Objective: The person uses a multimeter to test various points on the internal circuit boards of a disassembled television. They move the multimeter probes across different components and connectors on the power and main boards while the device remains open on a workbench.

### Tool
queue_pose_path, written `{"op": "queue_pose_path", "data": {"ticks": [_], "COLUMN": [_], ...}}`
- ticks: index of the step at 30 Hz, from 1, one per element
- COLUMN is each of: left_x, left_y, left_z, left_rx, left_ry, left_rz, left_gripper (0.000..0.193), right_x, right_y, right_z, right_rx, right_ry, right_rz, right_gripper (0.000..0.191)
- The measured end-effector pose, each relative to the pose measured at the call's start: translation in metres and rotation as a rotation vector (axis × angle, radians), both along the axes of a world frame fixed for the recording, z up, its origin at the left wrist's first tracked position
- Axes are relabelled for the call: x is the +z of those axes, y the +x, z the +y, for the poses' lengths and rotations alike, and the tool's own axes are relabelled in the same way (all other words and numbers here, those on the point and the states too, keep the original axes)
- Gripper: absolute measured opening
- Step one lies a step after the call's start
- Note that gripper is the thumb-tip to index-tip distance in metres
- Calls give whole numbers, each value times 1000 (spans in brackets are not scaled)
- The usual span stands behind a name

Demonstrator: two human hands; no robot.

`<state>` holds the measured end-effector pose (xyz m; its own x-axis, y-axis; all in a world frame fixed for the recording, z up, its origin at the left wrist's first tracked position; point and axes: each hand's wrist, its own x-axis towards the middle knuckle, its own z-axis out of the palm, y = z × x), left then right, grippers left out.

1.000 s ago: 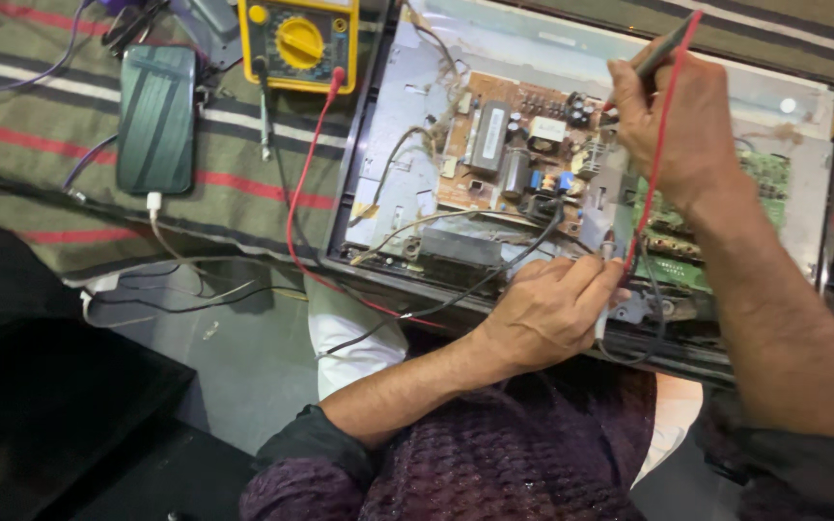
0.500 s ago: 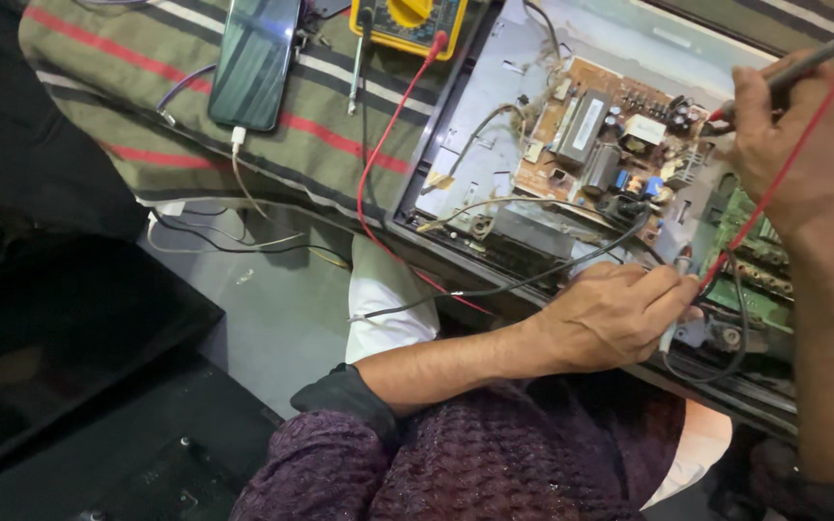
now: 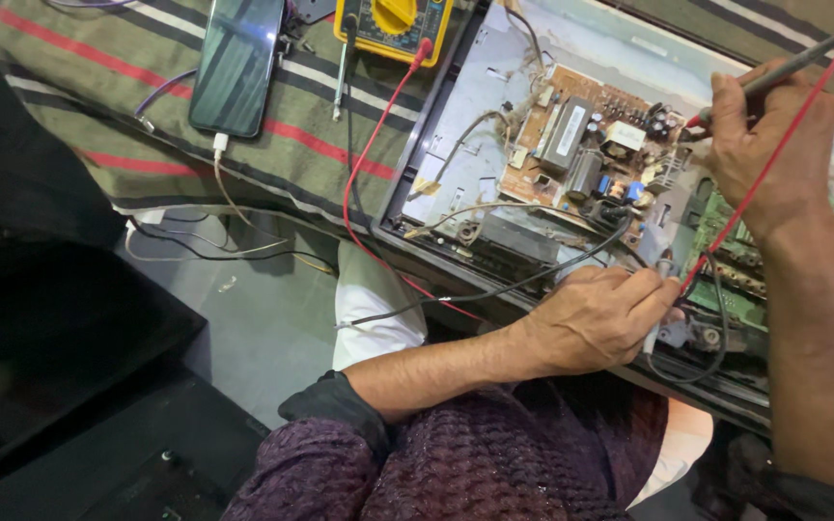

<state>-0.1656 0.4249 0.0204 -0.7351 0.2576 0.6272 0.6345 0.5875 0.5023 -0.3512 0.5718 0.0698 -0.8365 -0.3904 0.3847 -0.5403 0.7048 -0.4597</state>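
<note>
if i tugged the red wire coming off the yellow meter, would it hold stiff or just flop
The red wire would probably flop: it sags in loose curves off the yellow meter. It looks thin, so likely light. Its far end runs to the right hand, so a tug might jog that hand.

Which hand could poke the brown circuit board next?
Probably the right hand: its fingers hold the red-wired probe with the tip already at the brown circuit board's edge. The left hand sits lower, by the green board.
</note>
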Motion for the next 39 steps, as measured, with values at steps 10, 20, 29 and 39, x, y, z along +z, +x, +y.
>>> {"op": "queue_pose_path", "data": {"ticks": [10, 20, 29, 39], "left_x": [4, 11, 11, 12], "left_y": [3, 5, 7, 11], "left_z": [-3, -11, -8, -7], "left_rx": [9, -17, -27, -31], "left_ry": [15, 25, 8, -9], "left_rz": [5, -7, 0, -11], "left_gripper": [31, 29, 31, 32], "right_x": [3, -4, 5, 6], "right_y": [6, 5, 9, 13], "right_z": [-8, -8, -12, -9], "right_rx": [-19, -31, -50, -23], "right_ry": [-88, -125, -94, -87], "right_rz": [-90, -119, -142, -105], "right_gripper": [28, 27, 28, 29]}}
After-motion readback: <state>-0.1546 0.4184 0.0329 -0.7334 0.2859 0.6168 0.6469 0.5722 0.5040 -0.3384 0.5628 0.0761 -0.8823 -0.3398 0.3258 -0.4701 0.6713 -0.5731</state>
